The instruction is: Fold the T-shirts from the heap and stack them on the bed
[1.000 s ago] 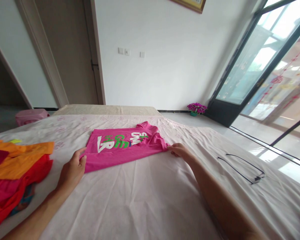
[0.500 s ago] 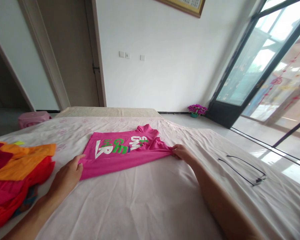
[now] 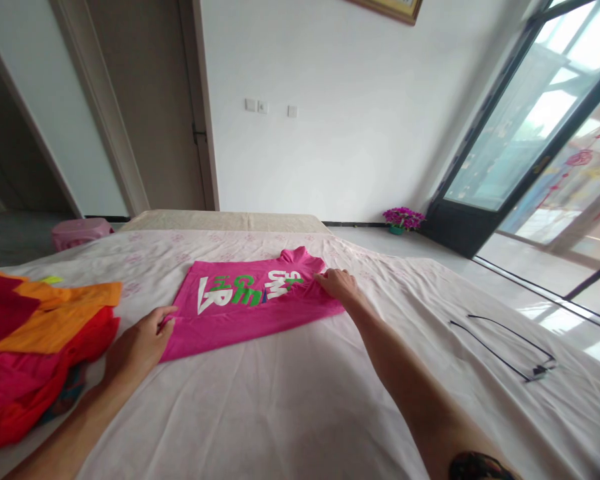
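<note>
A pink T-shirt (image 3: 260, 320) with white and green lettering lies on the pale bedsheet (image 3: 280, 400), its near side folded over in a long strip. At the shirt's left end, my left hand (image 3: 143, 337) pinches the edge between thumb and fingers. My right hand (image 3: 337, 283) is closed on the fabric near the collar and sleeve at the right end; its fingertips are partly hidden by the hand.
On the left lies a heap of orange and red clothes (image 3: 55, 333). Black-framed glasses (image 3: 540, 370) rest on the sheet at the right. Beyond the bed are a pink stool (image 3: 83, 230), a pot of purple flowers (image 3: 403, 219) and a glass door (image 3: 500, 147).
My right hand has moved from the shirt's near right corner up and away to near the collar. My left hand stays at the left end. The view has shifted slightly.
</note>
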A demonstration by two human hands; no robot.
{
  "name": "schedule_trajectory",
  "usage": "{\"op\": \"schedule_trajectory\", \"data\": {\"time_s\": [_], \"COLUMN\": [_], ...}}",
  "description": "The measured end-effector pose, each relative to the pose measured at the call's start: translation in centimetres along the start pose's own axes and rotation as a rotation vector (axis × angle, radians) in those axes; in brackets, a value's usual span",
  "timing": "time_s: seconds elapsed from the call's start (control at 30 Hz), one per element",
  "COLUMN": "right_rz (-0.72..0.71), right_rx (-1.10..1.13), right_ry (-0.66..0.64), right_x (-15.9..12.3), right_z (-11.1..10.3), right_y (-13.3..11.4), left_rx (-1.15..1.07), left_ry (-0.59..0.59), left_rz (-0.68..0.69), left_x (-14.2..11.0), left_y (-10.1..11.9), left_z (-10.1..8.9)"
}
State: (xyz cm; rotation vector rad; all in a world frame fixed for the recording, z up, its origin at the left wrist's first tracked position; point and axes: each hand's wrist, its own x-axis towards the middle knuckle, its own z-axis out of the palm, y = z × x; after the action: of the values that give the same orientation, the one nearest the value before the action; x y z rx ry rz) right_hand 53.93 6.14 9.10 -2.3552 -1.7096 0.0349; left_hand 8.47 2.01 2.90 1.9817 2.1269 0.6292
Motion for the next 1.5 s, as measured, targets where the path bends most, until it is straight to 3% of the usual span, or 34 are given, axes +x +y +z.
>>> {"op": "schedule_trajectory", "data": {"time_s": [0.2,0.33,0.43,0.57,0.7,0.83,1.0,1.1,1.2,1.27,1.37,1.5], "right_rz": [-0.062,0.0,-0.007,-0.207,-0.419,-0.402,-0.344,-0.298,-0.24,-0.197,-0.103,0.012], "right_rx": [0.255,0.149,0.09,0.004,0.012,-0.004,-0.055,-0.063,-0.068,-0.077,-0.072,-0.06], "right_ry": [0.126,0.04,0.129,0.269,0.186,0.089,0.08,0.087,0.102,0.122,0.152,0.219], "right_x": [0.6,0.5,-0.2,-2.0,-3.8,-4.3,-4.2,-4.5,-4.7,-4.7,-4.6,-4.6], "right_z": [2.5,3.0,2.7,1.9,2.1,3.8,5.2,5.2,5.1,5.0,4.6,3.8], "right_y": [0.4,1.6,1.9,1.3,0.4,0.1,0.5,0.6,0.9,1.3,2.4,4.1], "left_rx": [0.006,0.045,0.041,-0.006,-0.107,-0.13,-0.014,0.064,0.025,-0.061,-0.129,-0.114], "left_ry": [0.009,0.039,0.071,0.05,0.094,0.24,0.057,0.202,0.321,0.26,0.072,-0.033], "left_rz": [-0.003,0.042,0.066,0.018,0.003,0.02,0.028,0.153,0.405,0.569,0.758,0.855], "left_x": [-0.8,-1.3,-1.4,-1.1,-0.6,-0.1,0.4,0.2,-0.5,-1.3,-2.4,-3.3], "left_y": [1.2,1.5,1.5,1.3,1.3,1.1,0.3,0.3,0.9,1.6,2.9,4.0], "left_z": [-0.8,-0.6,-0.4,-0.6,-1.0,-1.0,-0.7,-0.7,-0.8,-0.6,0.1,0.9]}}
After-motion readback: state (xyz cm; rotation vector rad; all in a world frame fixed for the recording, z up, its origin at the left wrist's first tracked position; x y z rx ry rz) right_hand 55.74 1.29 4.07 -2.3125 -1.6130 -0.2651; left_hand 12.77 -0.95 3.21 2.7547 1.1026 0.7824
